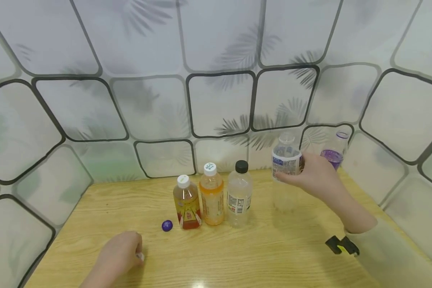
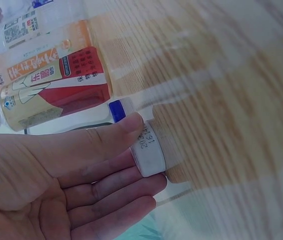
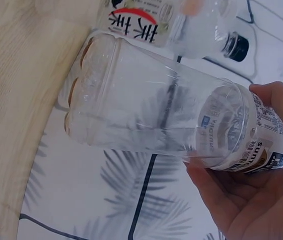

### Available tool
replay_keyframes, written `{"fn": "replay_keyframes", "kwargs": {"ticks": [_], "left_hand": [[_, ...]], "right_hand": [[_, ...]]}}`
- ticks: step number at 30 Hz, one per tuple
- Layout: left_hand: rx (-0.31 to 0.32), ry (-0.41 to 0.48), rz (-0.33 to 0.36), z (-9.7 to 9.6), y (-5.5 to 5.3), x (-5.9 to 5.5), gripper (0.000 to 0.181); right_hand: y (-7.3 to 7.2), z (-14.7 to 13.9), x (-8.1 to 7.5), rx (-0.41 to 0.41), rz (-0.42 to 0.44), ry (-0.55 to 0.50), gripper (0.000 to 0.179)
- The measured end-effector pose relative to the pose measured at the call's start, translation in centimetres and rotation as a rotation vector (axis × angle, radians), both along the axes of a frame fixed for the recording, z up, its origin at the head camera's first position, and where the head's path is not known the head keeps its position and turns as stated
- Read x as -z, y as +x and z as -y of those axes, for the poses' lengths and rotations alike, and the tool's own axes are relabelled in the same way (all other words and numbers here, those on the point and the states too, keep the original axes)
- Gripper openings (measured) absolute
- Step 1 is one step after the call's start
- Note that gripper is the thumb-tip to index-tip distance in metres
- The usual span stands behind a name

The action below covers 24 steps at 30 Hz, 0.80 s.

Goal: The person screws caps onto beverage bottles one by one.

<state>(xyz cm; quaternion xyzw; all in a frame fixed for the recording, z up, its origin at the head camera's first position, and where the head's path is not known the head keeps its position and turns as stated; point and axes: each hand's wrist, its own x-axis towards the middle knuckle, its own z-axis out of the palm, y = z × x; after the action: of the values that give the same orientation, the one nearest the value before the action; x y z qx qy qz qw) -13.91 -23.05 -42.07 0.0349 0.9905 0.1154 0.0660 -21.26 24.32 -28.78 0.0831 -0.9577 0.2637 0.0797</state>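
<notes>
My right hand (image 1: 311, 176) grips a clear plastic bottle (image 1: 285, 192) around its white and blue label. The bottle stands roughly upright with no cap on its neck; whether its base touches the table I cannot tell. In the right wrist view the lower part of this bottle (image 3: 131, 100) is see-through, with thumb and fingers on the label band. Low on the left, my left hand (image 1: 120, 252) pinches a white bottle cap (image 2: 150, 152) with printed characters, just over the table. A purple-blue cap (image 1: 167, 225) lies on the table beyond that hand.
Side by side stand a white-capped tea bottle (image 1: 188, 206), an orange-labelled bottle (image 1: 212, 200) with a white cap, and a black-capped clear bottle (image 1: 239, 200). An uncapped purple-banded bottle (image 1: 334, 152) is behind my right hand. A patterned wall (image 1: 219, 104) borders the wooden table (image 1: 237, 256).
</notes>
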Motion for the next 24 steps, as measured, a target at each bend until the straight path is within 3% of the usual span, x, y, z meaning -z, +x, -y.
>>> {"fn": "replay_keyframes", "kwargs": {"ticks": [13,24], "left_hand": [[0.000,0.000,0.001,0.0,-0.1,-0.1,0.028],[0.000,0.000,-0.007,-0.1,0.0,0.0,0.028]], "right_hand": [[3.5,1.5,0.5,-0.074,-0.002,-0.028,0.071],[5.3,3.6,1.1,-0.215,-0.059,-0.127,0.064]]}}
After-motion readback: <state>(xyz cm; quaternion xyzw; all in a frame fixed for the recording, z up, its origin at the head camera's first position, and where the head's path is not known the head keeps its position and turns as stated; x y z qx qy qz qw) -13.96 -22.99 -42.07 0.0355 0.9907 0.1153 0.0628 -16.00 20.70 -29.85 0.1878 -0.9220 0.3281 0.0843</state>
